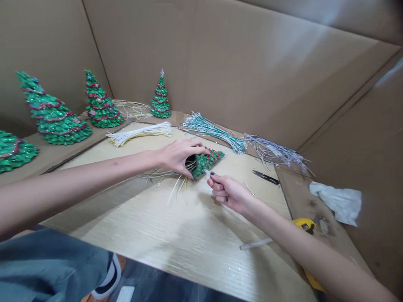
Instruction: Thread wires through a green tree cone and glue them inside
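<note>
A small decorated Christmas tree (216,156) lies on its side over the tabletop, tip pointing right. My left hand (178,155) is closed around its base, fingers over the top and thumb below. Thin pale wires (162,173) trail out of the tree's open underside towards the left. Close by the lower side of the tree, my right hand (229,190) pinches a small object with a pale pointed tip (207,172). The tip is against or very near the tree; its remainder is hidden in my fingers.
Larger trees (54,110) stand at left, with a small one (161,97) behind. Wire bundles, white (142,132), green (214,131) and clear (275,152), lie along the back. Black snips (266,177), a translucent stick (255,244), a yellow tool (304,224) and tissue (339,203) lie right.
</note>
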Available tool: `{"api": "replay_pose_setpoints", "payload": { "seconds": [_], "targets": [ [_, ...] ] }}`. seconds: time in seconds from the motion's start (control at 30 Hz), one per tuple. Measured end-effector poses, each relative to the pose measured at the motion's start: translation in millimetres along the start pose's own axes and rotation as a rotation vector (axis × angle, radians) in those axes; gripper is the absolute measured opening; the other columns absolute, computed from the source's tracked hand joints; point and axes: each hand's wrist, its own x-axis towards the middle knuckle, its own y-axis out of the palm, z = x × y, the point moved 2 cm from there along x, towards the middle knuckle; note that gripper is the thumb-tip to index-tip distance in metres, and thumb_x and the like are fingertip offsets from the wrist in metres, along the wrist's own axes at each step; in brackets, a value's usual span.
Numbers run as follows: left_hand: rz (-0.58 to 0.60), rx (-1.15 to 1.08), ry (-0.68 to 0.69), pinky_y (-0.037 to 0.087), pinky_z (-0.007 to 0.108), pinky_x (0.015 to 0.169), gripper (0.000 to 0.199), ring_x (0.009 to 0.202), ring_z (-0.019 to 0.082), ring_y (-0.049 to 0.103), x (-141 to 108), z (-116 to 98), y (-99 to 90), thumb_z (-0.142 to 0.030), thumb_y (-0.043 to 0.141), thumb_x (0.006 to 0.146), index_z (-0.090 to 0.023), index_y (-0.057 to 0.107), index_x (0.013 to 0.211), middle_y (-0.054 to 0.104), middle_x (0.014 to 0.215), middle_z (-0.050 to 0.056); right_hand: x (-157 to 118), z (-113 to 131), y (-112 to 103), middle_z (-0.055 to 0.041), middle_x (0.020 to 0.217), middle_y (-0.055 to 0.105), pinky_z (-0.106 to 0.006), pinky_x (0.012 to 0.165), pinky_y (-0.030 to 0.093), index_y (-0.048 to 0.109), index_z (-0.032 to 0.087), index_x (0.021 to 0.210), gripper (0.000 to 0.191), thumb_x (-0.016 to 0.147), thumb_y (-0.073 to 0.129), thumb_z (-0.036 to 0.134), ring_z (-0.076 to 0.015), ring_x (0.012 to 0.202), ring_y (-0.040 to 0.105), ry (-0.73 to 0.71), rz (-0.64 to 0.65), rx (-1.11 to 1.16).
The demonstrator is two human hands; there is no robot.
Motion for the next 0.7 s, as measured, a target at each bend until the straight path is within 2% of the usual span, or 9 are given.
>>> {"api": "replay_pose_setpoints", "payload": {
  "seconds": [0.17,0.27,0.4,0.57,0.7],
  "targets": [
    [0.022,-0.022,-0.036,0.047,0.038,0.091,0.082,0.115,0.032,0.060,-14,-12,-5.5,-0.063,0.078,0.069,-0.027,0.050,0.137,0.058,0.131,0.012,-5,-5,7,0.0124,0.044,0.026,-0.023,0.041,0.017,0.048,0.022,0.066,0.036,0.095,0.041,0.043,-0.0072,0.037,0.016,-0.128,-0.132,-0.338],
    [0.029,-0.038,-0.054,0.048,0.038,0.091,0.083,0.116,0.032,0.060,-20,-16,-8.7,-0.062,0.079,0.068,-0.025,0.050,0.137,0.059,0.132,0.012,-8,0,7,0.0069,0.045,0.038,-0.024,0.048,0.024,0.053,0.020,0.061,0.037,0.095,0.042,0.031,-0.0093,0.041,0.032,-0.257,-0.240,-0.626],
    [0.014,-0.106,-0.118,0.048,0.038,0.093,0.085,0.115,0.031,0.061,-25,-18,-10.7,-0.063,0.081,0.066,-0.025,0.050,0.137,0.059,0.132,0.012,-16,13,12,-0.0003,0.058,0.056,-0.026,0.063,0.029,0.057,0.019,0.062,0.036,0.096,0.046,0.021,-0.0125,0.057,0.049,-0.423,-0.348,-1.009],
    [-0.064,-0.140,-0.230,0.047,0.037,0.096,0.087,0.120,0.031,0.059,-32,-17,-8.7,-0.065,0.080,0.065,-0.023,0.050,0.136,0.060,0.134,0.011,-27,18,15,-0.0113,0.078,0.071,-0.028,0.063,0.028,0.065,0.016,0.085,0.029,0.102,0.044,0.028,-0.0196,0.070,0.063,-0.447,-0.461,-1.356],
    [-0.113,-0.140,-0.331,0.046,0.039,0.100,0.089,0.122,0.031,0.059,-37,-13,-8.3,-0.067,0.080,0.064,-0.023,0.050,0.135,0.061,0.135,0.010,-34,16,3,-0.0135,0.086,0.073,-0.027,0.063,0.032,0.065,0.015,0.094,0.029,0.104,0.042,0.030,-0.0215,0.077,0.068,-0.413,-0.590,-1.494]
  ]
}}
